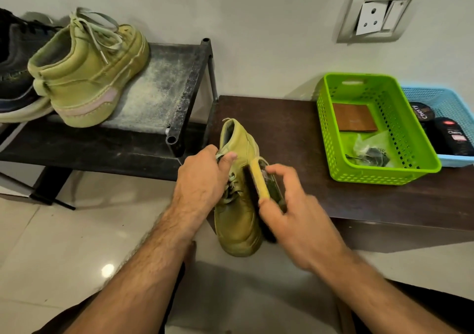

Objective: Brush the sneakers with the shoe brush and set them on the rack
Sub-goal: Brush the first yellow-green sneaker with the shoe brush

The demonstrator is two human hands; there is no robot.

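our left hand (pixel 202 177) is gripping the sneaker (pixel 238 205) at its collar while our right hand (pixel 289 205) is holding the brush (pixel 259 182); brushing hard could be tipping it off the table (pixel 282 128).

An olive-green sneaker (pixel 237 215) is seen against a dark brown table (pixel 282 128), brushed by a yellow-backed shoe brush (pixel 259 180) with dark bristles. A perforated lime-green basket (pixel 400 118) and a light-blue basket (pixel 454 103) are shown.

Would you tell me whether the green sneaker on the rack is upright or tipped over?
Upright: the green sneaker stands on its sole on the rack, heel toward the camera, laces on top.
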